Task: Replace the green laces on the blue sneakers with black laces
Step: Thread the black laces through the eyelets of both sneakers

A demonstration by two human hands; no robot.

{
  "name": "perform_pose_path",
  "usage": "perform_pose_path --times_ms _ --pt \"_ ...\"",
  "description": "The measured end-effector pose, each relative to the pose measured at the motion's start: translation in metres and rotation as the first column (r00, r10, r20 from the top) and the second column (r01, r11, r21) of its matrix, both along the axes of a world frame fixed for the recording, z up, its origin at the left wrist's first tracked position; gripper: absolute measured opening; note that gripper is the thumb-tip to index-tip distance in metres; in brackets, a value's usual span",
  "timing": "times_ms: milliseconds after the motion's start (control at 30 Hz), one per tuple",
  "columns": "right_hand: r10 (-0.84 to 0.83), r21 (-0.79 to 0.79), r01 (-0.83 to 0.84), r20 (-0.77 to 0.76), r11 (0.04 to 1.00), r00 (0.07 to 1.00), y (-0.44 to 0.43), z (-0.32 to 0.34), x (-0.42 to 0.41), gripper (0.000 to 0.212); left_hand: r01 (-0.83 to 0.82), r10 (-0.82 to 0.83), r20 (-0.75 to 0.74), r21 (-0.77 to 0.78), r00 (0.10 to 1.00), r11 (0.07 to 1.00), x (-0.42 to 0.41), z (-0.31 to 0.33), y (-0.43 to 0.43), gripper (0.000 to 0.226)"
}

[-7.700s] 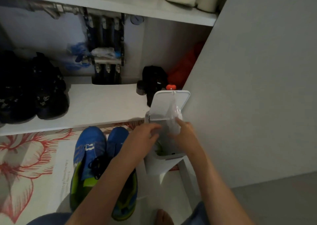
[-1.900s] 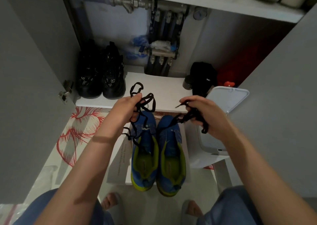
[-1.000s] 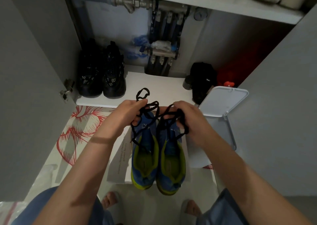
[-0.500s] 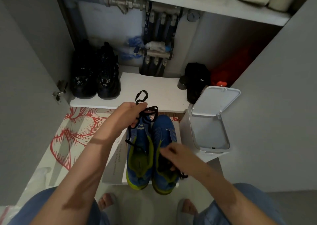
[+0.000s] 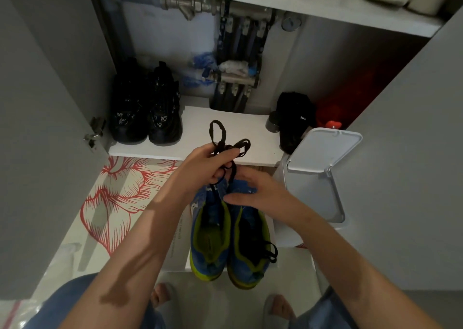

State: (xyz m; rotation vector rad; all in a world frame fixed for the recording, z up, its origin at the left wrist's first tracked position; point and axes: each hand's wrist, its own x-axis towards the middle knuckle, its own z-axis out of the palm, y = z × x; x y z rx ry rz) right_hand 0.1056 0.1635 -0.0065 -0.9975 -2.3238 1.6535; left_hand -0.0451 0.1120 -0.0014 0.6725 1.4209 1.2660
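Two blue sneakers with lime-green lining stand side by side on the floor, the left sneaker (image 5: pixel 209 238) and the right sneaker (image 5: pixel 250 248), toes pointing away from me. My left hand (image 5: pixel 208 165) is above their toes, shut on a bunched black lace (image 5: pixel 225 143) whose loops stick up and whose tail hangs down. My right hand (image 5: pixel 253 191) hovers over the right sneaker's toe with fingers spread, holding nothing. A second black lace (image 5: pixel 268 251) lies in the right sneaker's opening, spilling over its edge.
A white bin (image 5: pixel 313 191) with its lid up stands right of the sneakers. A pair of black shoes (image 5: pixel 147 108) and a black bag (image 5: pixel 293 120) sit on the low white shelf (image 5: pixel 238 128). Grey cupboard doors flank both sides. My feet are below.
My right hand dropped its black lace into the right sneaker, then rose open to the toe. The left hand kept its lace. Earlier, both hands were at the bin.
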Motion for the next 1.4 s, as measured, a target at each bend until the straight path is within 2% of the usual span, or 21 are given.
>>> perform_pose_path --times_ms 67,100,200,300,400,500,533,600,633,700,767,833,900,933,1000,1067,1133,1167,1200,1267,1400 --pt "-0.063 0.017 0.065 -0.078 0.998 0.995 0.001 -0.004 -0.004 0.019 -0.021 0.02 0.049 0.016 0.999 1.0 0.0 0.0 0.0 0.015" --pt "-0.119 -0.009 0.119 -0.112 0.993 0.987 0.004 -0.005 -0.003 0.017 -0.033 0.033 -0.009 0.009 0.999 0.999 -0.001 -0.002 0.0 0.016" --pt "-0.288 -0.14 0.268 -0.144 0.953 0.947 0.021 0.001 0.011 0.015 -0.067 0.034 -0.364 -0.078 0.931 0.995 -0.005 -0.012 -0.002 0.022" --pt "-0.385 -0.166 0.353 -0.233 0.921 0.893 0.036 0.011 0.027 0.019 0.131 -0.237 -0.445 -0.257 0.863 0.957 0.003 -0.021 -0.007 0.026" --pt "-0.46 -0.295 0.372 -0.333 0.88 0.823 0.047 0.015 0.031 0.023 0.349 -0.586 -0.403 -0.523 0.703 0.778 0.018 -0.024 -0.01 0.03" --pt "-0.397 -0.407 0.26 -0.299 0.875 0.868 0.052 0.011 0.026 0.021 0.372 -0.751 -0.43 -0.676 0.5 0.635 0.023 -0.026 -0.013 0.041" --pt "-0.372 -0.434 0.236 -0.262 0.87 0.89 0.053 0.007 0.024 0.02 0.33 -0.746 -0.46 -0.694 0.481 0.64 0.022 -0.027 -0.014 0.041" --pt "-0.351 -0.475 0.222 -0.202 0.852 0.914 0.053 0.001 0.017 0.019 0.238 -0.682 -0.502 -0.685 0.532 0.689 0.021 -0.026 -0.013 0.035" --pt "-0.349 -0.499 0.217 -0.187 0.839 0.918 0.053 -0.001 0.013 0.02 0.193 -0.65 -0.56 -0.663 0.513 0.723 0.021 -0.026 -0.013 0.033" --pt "-0.334 -0.582 0.166 -0.193 0.796 0.922 0.054 -0.005 0.006 0.022 0.096 -0.615 -0.7 -0.629 0.363 0.772 0.02 -0.029 -0.009 0.031" --pt "-0.288 -0.623 0.098 -0.212 0.776 0.934 0.054 -0.008 0.001 0.026 0.062 -0.642 -0.701 -0.659 0.31 0.75 0.021 -0.034 -0.007 0.028" --pt "-0.263 -0.544 0.136 -0.163 0.828 0.951 0.054 -0.014 -0.005 0.028 0.037 -0.657 -0.684 -0.684 0.317 0.729 0.021 -0.041 -0.007 0.028" --pt "-0.312 -0.45 0.232 -0.11 0.862 0.944 0.052 -0.021 -0.009 0.026 -0.031 -0.563 -0.765 -0.601 0.313 0.799 0.018 -0.044 -0.007 0.028" --pt "-0.34 -0.438 0.262 -0.109 0.86 0.934 0.05 -0.025 -0.011 0.024 -0.075 -0.444 -0.834 -0.491 0.327 0.868 0.017 -0.045 -0.007 0.027" --pt "-0.371 -0.456 0.279 -0.124 0.845 0.921 0.047 -0.031 -0.015 0.02 -0.153 -0.106 -0.891 -0.192 0.441 0.969 0.013 -0.045 -0.003 0.023" --pt "-0.395 -0.439 0.299 -0.143 0.847 0.908 0.045 -0.035 -0.019 0.011 -0.152 0.033 -0.753 -0.09 0.657 0.984 0.012 -0.043 0.004 0.021" --pt "-0.45 -0.444 0.337 -0.177 0.83 0.875 0.045 -0.037 -0.023 0.007 -0.117 0.06 -0.42 -0.111 0.905 0.987 0.015 -0.041 0.008 0.023" --pt "-0.481 -0.48 0.342 -0.202 0.808 0.853 0.045 -0.038 -0.025 0.006 -0.123 0.086 -0.262 -0.127 0.961 0.984 0.015 -0.04 0.01 0.025" --pt "-0.505 -0.533 0.328 -0.227 0.78 0.832 0.045 -0.038 -0.026 0.007 -0.137 0.113 -0.172 -0.135 0.979 0.981 0.014 -0.04 0.011 0.027" --pt "-0.536 -0.627 0.284 -0.258 0.726 0.804 0.045 -0.04 -0.028 0.01 -0.183 0.168 -0.12 -0.13 0.978 0.974 0.009 -0.041 0.011 0.027" --pt "-0.533 -0.663 0.242 -0.278 0.709 0.799 0.043 -0.039 -0.035 0.014 -0.234 0.231 -0.038 -0.127 0.972 0.964 0.001 -0.04 0.008 0.017"
